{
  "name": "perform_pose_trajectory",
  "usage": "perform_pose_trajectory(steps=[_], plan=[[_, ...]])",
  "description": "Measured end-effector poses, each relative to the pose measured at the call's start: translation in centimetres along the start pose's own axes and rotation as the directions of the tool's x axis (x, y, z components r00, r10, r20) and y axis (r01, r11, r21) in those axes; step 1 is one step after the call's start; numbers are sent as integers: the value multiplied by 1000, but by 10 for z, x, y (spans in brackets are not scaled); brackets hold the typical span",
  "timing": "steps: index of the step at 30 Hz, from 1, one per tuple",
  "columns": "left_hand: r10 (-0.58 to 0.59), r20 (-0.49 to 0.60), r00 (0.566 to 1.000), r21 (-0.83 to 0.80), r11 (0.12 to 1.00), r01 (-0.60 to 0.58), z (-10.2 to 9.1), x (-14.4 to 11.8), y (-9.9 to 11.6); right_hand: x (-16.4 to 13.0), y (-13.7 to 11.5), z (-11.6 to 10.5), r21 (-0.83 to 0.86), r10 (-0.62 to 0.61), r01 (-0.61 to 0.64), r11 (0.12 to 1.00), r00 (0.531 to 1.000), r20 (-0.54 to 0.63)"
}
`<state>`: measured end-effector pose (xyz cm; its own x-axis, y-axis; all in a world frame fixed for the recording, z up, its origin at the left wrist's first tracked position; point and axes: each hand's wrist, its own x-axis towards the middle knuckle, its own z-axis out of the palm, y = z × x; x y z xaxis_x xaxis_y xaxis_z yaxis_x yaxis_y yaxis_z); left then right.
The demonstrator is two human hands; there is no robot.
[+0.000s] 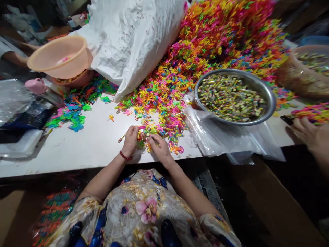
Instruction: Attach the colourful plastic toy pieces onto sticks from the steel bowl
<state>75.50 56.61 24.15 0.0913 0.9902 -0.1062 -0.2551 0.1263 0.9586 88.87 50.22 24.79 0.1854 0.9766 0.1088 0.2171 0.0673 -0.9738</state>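
My left hand [131,141], with a red bead bracelet [125,156] at the wrist, is closed above the table's near edge. Its fingertips pinch something small that I cannot make out. Just to the right, my right hand [159,148] is closed too, thumb and fingers together on something too small to name. Between and beyond both hands lie small bright plastic pieces [167,120] in yellow, pink, green and orange. A short printed tube [121,138] rests on the white table left of my left hand.
A steel bowl [269,99] of small patterned pieces stands right, beside clear plastic bags [213,137]. Behind rise a white sack [133,44] and a heap of colourful pieces [226,31]. An orange basin [56,58] stands left. Another person's hand [308,132] is at right.
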Motion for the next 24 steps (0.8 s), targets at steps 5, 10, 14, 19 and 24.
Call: perform_pose_trajectory(steps=[5,10,14,19,24], plan=[[-29,95,995,72,997,22,5,-12,6,-1,-8,-6,-24,9,-9,1000,1000,17],[-17,130,991,165,986,-5,7,-18,9,-3,-14,-7,17,82,-83,996,995,63],[31,121,992,255,965,-61,5,-19,11,-3,-16,-9,42,101,-105,994,991,92],[65,156,986,378,918,-120,3,-22,16,-7,-11,-12,-41,21,-17,999,996,87],[-11,163,987,327,944,-44,3,-23,17,-10,-13,-14,-206,-147,162,965,986,84]])
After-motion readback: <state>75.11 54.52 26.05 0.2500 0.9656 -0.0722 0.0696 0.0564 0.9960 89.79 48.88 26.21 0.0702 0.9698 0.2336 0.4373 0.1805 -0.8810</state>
